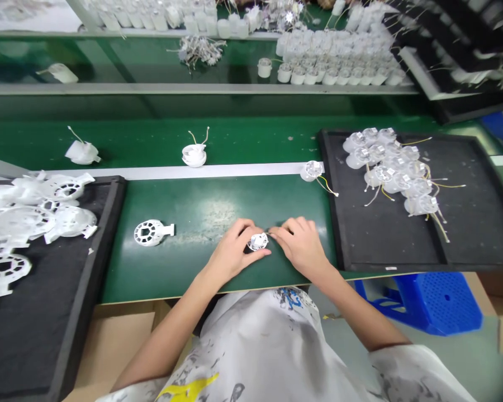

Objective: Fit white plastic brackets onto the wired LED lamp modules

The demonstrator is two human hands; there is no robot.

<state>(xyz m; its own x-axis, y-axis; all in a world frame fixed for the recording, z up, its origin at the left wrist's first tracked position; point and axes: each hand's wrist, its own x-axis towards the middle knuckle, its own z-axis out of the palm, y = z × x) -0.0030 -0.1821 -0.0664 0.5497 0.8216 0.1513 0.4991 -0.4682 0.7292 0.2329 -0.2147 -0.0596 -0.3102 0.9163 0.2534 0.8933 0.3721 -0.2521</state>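
Note:
On the green bench, near its front edge, my left hand (237, 245) curls its thumb and fingers around a small round white plastic part (257, 242). Just to its right, my right hand (297, 241) pinches at the part's edge, where a thin wire seems to come out; the fingertips hide most of it. A flat white slotted ring with a tab (150, 232) lies apart to the left. Beyond my right hand, a clear and white round part with wires (313, 171) rests on the white strip.
A black tray (456, 234) at right bears several wired clear parts. At left, another black tray (46, 312) carries piled white slotted pieces. A moving-line surface (251, 134) behind holds a white wired part (194, 155). Below right is a blue stool (444, 307).

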